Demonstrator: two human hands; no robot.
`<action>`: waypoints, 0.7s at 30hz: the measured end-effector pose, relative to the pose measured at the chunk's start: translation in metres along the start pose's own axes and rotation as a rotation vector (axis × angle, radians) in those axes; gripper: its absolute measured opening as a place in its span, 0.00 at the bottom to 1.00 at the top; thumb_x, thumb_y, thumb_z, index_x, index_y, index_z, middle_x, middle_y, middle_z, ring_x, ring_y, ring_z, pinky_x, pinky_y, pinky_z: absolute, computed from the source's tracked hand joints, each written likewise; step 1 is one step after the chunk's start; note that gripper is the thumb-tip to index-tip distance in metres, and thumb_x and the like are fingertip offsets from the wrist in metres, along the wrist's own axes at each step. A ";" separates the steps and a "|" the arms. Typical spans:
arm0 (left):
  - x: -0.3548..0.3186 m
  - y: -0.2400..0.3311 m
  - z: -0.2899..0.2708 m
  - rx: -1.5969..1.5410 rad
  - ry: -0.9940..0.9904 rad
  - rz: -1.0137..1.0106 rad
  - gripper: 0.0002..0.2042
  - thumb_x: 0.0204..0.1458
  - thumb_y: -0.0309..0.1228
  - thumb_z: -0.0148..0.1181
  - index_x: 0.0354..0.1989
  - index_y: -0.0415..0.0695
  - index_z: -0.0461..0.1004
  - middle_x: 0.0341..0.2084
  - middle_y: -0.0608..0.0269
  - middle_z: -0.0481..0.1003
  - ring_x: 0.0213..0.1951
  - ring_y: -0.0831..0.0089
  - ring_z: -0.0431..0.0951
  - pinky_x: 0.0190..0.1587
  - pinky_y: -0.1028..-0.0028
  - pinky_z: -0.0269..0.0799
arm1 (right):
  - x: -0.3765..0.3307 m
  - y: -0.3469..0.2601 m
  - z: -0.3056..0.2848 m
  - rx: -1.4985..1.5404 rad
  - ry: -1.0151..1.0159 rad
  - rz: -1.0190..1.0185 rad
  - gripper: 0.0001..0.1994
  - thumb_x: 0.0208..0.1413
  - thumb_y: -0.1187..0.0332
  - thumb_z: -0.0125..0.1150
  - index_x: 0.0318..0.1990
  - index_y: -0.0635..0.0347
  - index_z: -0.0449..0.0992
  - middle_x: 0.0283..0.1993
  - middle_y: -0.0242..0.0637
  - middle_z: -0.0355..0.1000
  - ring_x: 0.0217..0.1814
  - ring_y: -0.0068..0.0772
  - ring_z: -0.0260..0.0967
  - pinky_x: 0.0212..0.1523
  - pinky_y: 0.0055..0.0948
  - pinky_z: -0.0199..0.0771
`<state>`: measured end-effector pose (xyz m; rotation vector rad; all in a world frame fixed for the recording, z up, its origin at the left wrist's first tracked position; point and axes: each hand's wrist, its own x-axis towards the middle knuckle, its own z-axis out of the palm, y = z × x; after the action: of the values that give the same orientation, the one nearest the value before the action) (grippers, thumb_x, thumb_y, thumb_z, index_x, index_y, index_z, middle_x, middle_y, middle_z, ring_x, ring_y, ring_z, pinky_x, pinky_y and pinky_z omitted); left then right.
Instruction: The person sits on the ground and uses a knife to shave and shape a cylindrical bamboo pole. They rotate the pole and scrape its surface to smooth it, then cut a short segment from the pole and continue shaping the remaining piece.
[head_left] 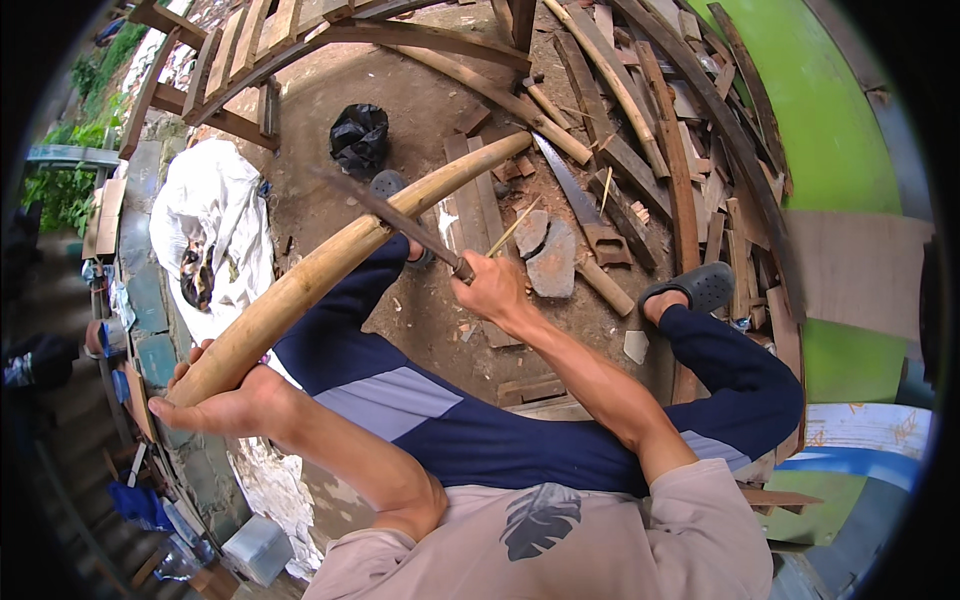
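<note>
My left hand point(225, 400) is closed around the near end of a long, pale wooden pole point(330, 265), fingers wrapped over the top. The pole runs diagonally away from me, up and to the right, passing above my left knee; its far end lies over the scrap boards point(660, 150) on the dirt ground point(400, 100). My right hand point(490, 285) grips the handle of a long dark blade point(395, 215) (a machete-type tool), whose flat length lies across the pole near its middle, at a shallow angle to it. I am seated, legs in dark blue trousers point(480, 430), right foot in a grey clog point(700, 285). A handsaw point(580, 205) lies on the ground beyond my right hand, beside two flat stones point(545, 255). A black bag point(360, 135) and a white sack point(210, 235) lie further left.
</note>
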<state>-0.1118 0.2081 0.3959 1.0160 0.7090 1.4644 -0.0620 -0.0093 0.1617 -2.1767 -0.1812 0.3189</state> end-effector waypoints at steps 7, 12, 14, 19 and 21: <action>-0.010 0.003 0.001 -0.014 -0.048 -0.001 0.26 0.57 0.62 0.59 0.34 0.47 0.68 0.29 0.60 0.71 0.37 0.65 0.74 0.46 0.63 0.73 | 0.041 0.095 -0.019 0.036 0.045 0.358 0.12 0.53 0.61 0.62 0.29 0.63 0.75 0.19 0.48 0.75 0.22 0.47 0.76 0.28 0.49 0.75; -0.011 0.009 0.002 -0.044 0.002 0.011 0.24 0.56 0.59 0.60 0.34 0.49 0.67 0.29 0.63 0.70 0.36 0.66 0.74 0.45 0.64 0.72 | 0.012 0.057 0.008 -0.037 0.032 -0.124 0.11 0.54 0.61 0.62 0.29 0.61 0.76 0.17 0.43 0.72 0.20 0.46 0.73 0.28 0.45 0.73; -0.010 0.011 0.000 -0.062 -0.004 -0.005 0.23 0.56 0.59 0.60 0.34 0.49 0.67 0.29 0.65 0.70 0.36 0.67 0.74 0.45 0.65 0.72 | 0.024 0.072 0.021 -0.023 0.046 0.013 0.12 0.53 0.60 0.62 0.32 0.61 0.79 0.23 0.49 0.76 0.25 0.52 0.76 0.32 0.47 0.75; -0.023 0.010 0.008 -0.164 -0.087 -0.039 0.21 0.56 0.57 0.60 0.34 0.51 0.68 0.29 0.69 0.70 0.35 0.69 0.73 0.44 0.66 0.70 | 0.069 0.203 -0.033 -0.011 0.007 0.772 0.17 0.52 0.60 0.61 0.44 0.61 0.84 0.38 0.60 0.81 0.40 0.58 0.81 0.46 0.51 0.78; -0.019 0.010 -0.003 -0.189 -0.107 -0.014 0.21 0.55 0.57 0.59 0.34 0.52 0.68 0.28 0.69 0.71 0.34 0.70 0.73 0.43 0.66 0.70 | 0.065 0.189 -0.052 -0.085 0.013 0.707 0.17 0.52 0.61 0.60 0.42 0.63 0.83 0.35 0.57 0.80 0.39 0.53 0.81 0.44 0.48 0.78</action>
<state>-0.1198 0.1880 0.3996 0.9332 0.4900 1.4245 0.0183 -0.1438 0.0271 -2.2632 0.6073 0.6977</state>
